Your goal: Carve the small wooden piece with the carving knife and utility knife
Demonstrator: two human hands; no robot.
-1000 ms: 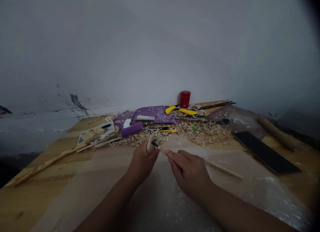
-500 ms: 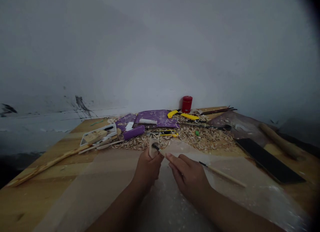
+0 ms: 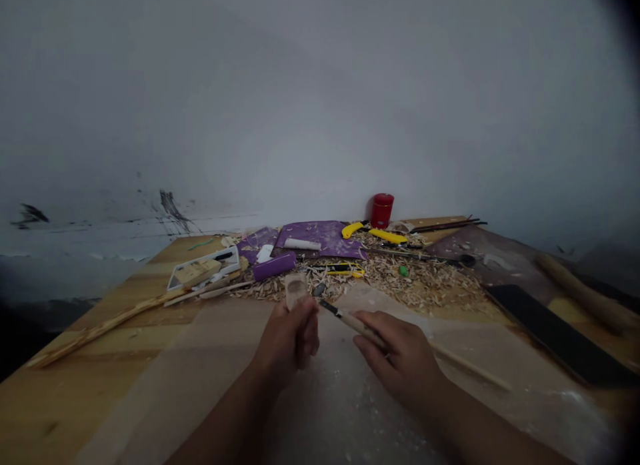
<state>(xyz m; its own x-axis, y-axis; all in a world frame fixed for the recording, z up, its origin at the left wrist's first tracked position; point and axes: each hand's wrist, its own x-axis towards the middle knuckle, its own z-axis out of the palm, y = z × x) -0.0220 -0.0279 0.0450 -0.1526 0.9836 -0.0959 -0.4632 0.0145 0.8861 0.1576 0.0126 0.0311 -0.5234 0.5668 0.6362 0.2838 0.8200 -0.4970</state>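
Observation:
My left hand (image 3: pixel 290 338) is closed round a small pale wooden piece (image 3: pixel 295 289) with a hollowed face, held upright above the table. My right hand (image 3: pixel 400 355) grips a long wooden-handled carving tool (image 3: pixel 345 318). Its dark neck and small metal tip point up and left, just to the right of the wooden piece and apart from it. The tool's handle runs out behind my right hand to the right. Both hands hover over a translucent plastic sheet (image 3: pixel 330 398) on the wooden table (image 3: pixel 75 391).
Wood shavings (image 3: pixel 400 281) lie heaped behind the hands, with yellow utility knives (image 3: pixel 387 236), a purple sheet (image 3: pixel 325 235), a purple tube (image 3: pixel 274 265) and a red jar (image 3: pixel 382 210). A white tray (image 3: pixel 200 271) and long stick (image 3: pixel 100 328) are left; a black slab (image 3: pixel 560 341) and wooden dowel (image 3: pixel 580 291) right.
The tool tip has come out of the wooden piece's hollow and moved right. My left hand has turned the piece so its hollow faces me. The view has shifted slightly.

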